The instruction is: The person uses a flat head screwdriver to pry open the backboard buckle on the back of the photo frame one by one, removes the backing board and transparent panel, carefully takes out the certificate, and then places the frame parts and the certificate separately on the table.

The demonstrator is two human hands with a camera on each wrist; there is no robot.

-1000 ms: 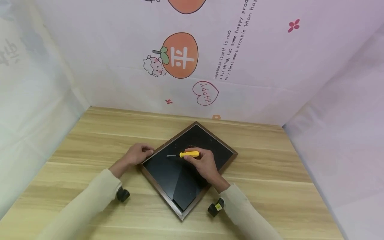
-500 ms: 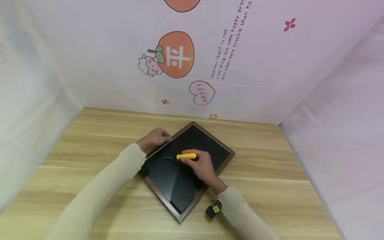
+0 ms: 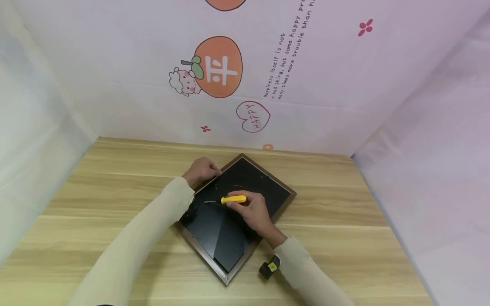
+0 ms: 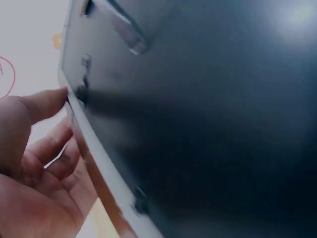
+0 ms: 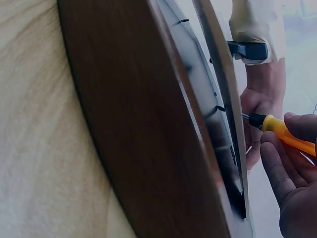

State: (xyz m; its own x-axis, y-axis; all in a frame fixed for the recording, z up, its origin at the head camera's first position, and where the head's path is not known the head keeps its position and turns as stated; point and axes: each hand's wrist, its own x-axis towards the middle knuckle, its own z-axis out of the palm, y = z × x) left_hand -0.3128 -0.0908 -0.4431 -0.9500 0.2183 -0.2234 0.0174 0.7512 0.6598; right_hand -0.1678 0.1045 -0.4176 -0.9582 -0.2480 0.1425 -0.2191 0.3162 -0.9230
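Observation:
A picture frame lies turned on the wooden table with its black back panel facing up. At its upper left edge my left hand grips the frame; in the left wrist view the thumb meets the rim and the fingers curl along the outer side. Small dark metal tabs line the inner edge there. My right hand pinches a yellow-handled screwdriver over the panel. Its flat metal tip points left, toward the left hand's edge.
A long black stand leg lies along the panel toward the near corner. The wooden table surrounds the frame, and printed white cloth walls it at the back and sides. A black wrist camera hangs from the right sleeve.
My left hand has moved up along the left edge, away from the frame's left corner. The right hand keeps the screwdriver over the panel. The head view has shifted slightly.

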